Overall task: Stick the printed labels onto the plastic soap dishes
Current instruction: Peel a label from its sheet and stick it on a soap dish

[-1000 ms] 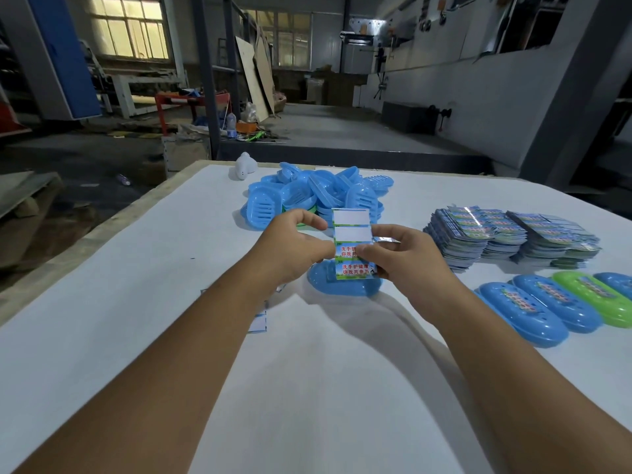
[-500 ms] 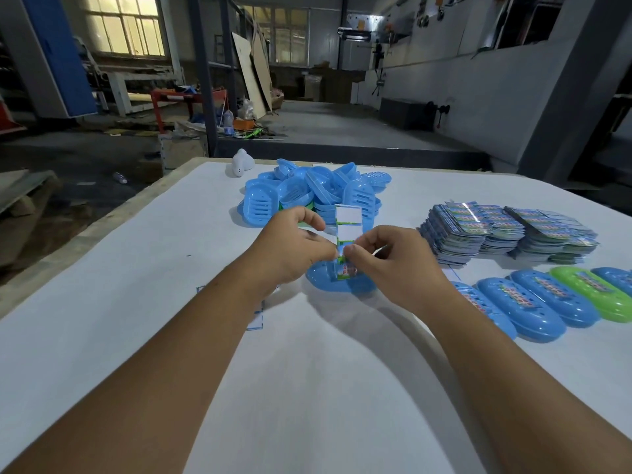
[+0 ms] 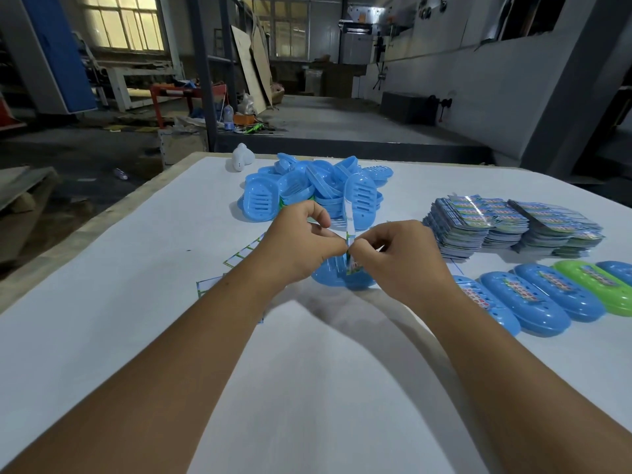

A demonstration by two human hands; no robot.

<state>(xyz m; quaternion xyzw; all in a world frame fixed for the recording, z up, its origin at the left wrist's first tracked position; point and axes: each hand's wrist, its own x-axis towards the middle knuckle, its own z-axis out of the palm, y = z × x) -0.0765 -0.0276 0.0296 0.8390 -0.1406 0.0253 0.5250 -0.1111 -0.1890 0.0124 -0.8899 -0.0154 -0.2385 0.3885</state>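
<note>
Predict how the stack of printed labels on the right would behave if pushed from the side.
The stack of labels already leans and fans out, so it would probably shear and slide apart rather than move as one block. The glossy top sheets look slippery. The thin sheets are likely floppy when lifted singly.

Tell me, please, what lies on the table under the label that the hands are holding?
A blue soap dish lies directly below the label pinched by the left hand and right hand. The hands cover most of it, so its top face cannot be seen.
</note>
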